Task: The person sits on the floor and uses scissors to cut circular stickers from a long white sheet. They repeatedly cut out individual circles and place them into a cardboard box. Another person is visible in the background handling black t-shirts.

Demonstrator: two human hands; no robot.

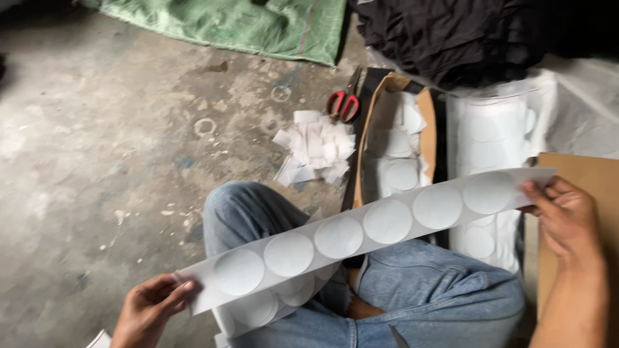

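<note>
— Where is the strip, and how does it lie?

— The long white strip of round stickers (361, 232) is stretched across the person's lap, above the knees in blue jeans (425, 290). Its long axis runs on a diagonal, from the lower left of the view up to the upper right. Six pale discs sit in a row along it.

— Who holds which end?

— The left hand (147, 312) has the lower end, thumb and fingers pinched together on the paper's edge. The right hand (564, 216) has the upper end, its fingers (538, 193) curled and closed over the strip's tip.

— Anything below it?

— A second length of stickers hangs under the lower end, just beneath the first.

— And around?

— Red-handled scissors (343, 105) lie on the concrete floor (97, 129), touching a heap of white paper scraps (316, 151). Beside that, a brown cardboard box (387, 129) holds more discs. A roll of stickers (490, 135) stands near the right hand. A green sack (245, 22) and dark cloth (451, 32) lie at the far side.
</note>
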